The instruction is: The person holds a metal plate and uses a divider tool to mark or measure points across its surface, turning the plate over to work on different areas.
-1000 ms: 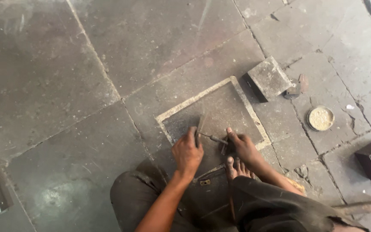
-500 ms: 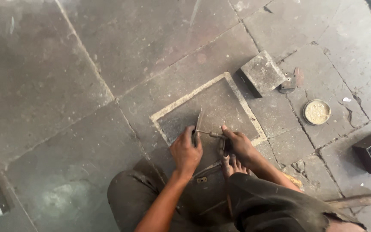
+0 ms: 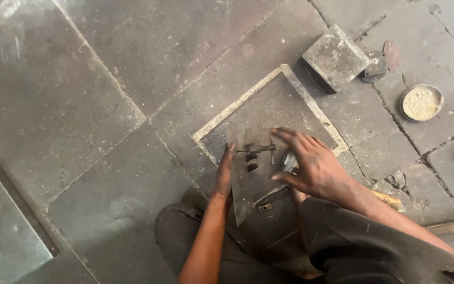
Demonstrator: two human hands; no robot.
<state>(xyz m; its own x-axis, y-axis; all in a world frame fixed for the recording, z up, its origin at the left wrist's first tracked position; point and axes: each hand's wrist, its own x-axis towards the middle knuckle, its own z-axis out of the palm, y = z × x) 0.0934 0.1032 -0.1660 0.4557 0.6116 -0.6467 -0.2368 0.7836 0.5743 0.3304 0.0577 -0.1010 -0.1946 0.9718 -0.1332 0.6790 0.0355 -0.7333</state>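
I sit on a stone floor with my knees drawn up. My left hand [image 3: 224, 172] grips the left edge of a thin grey metal sheet [image 3: 239, 184] that tapers to a point toward me. A small dark metal fitting [image 3: 255, 150] lies on the sheet. My right hand [image 3: 311, 164] hovers just right of the fitting, fingers spread, palm down; a shiny metal piece [image 3: 290, 161] shows under it. Both hands are over a square floor plate with a pale border [image 3: 290, 79].
A grey stone block [image 3: 335, 56] stands beyond the plate at the upper right, with small flat metal scraps [image 3: 377, 66] beside it. A round tin of yellowish paste [image 3: 421, 102] is farther right. A wooden handle [image 3: 390, 200] lies by my right forearm. A recessed floor panel [image 3: 6, 231] is far left.
My right hand has let go of the thin rod and spread its fingers over the sheet. My left hand has shifted onto the sheet's edge. The view has tilted slightly.
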